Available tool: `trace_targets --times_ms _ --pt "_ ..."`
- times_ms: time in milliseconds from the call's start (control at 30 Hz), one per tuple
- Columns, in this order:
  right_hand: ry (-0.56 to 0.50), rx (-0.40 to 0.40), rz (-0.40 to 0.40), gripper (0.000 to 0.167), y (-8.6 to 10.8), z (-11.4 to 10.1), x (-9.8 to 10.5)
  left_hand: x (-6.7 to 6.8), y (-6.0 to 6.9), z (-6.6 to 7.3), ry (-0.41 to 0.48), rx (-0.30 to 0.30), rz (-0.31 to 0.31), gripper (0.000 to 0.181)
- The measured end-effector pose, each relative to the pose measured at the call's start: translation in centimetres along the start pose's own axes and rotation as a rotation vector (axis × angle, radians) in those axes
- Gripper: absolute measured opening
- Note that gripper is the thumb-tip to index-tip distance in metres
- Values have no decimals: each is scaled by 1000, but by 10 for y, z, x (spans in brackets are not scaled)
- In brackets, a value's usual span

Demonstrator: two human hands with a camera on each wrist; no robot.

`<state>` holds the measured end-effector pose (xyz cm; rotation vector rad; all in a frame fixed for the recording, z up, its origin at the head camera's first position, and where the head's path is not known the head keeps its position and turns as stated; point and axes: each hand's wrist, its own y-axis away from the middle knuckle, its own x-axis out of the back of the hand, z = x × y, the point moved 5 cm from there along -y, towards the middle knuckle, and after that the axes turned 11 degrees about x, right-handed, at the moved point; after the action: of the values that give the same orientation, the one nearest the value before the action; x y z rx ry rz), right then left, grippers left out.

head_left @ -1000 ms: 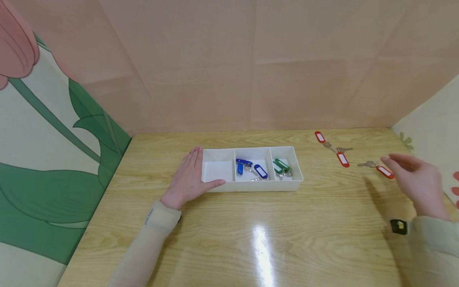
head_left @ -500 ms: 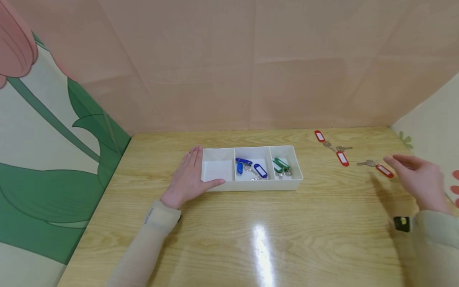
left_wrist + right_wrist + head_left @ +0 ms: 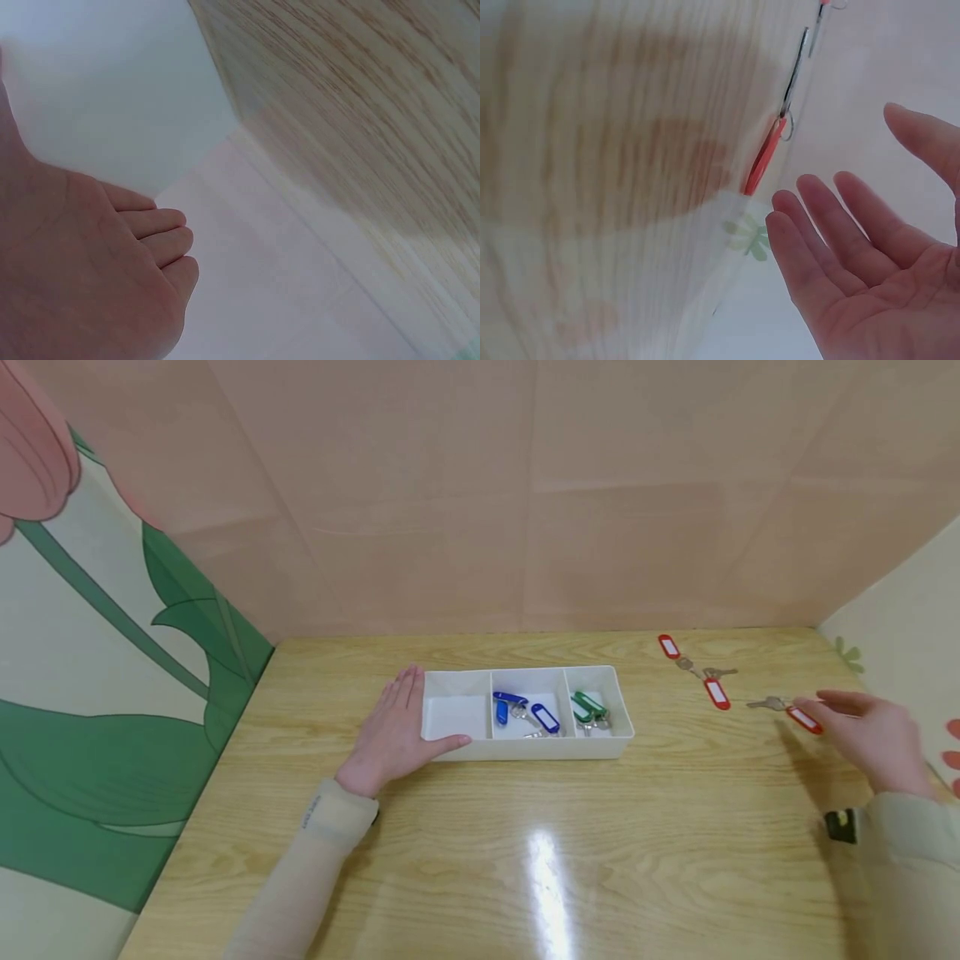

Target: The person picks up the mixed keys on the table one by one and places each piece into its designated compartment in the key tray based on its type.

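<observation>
My left hand (image 3: 390, 727) rests against the left end of a white divided tray (image 3: 555, 749), fingers straight and thumb laid over its front rim. In the left wrist view the palm and fingers (image 3: 161, 232) lie along the tray's outer wall. Over at the right, my right hand (image 3: 870, 735) hovers beside a key with a red tag (image 3: 804, 720). In the right wrist view its fingers are spread and apart from the red tag (image 3: 765, 161), holding nothing. The key's silver blade (image 3: 767, 702) points left on the table.
Two more red tags with keys (image 3: 717, 693) lie to the left of that key. In the tray, blue tags (image 3: 545, 718) with keys fill the middle compartment and green tags (image 3: 591, 703) with keys the right one. A pink backdrop (image 3: 525, 527) rises behind the table (image 3: 465, 843).
My right hand shifts slightly right, then comes back left and closer to the nearest red tag. The left hand and the tray stay in place.
</observation>
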<state>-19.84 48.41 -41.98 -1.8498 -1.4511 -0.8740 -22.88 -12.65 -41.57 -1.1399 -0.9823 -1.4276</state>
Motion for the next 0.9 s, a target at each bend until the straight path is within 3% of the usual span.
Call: trace_targets --times_ms 400,900 --pt "40 26 -77 86 -14 2 -2 -2 0 -2 -8 2 -7 132" --pt "97 45 -119 70 -14 8 2 -2 0 -2 9 10 -11 132"
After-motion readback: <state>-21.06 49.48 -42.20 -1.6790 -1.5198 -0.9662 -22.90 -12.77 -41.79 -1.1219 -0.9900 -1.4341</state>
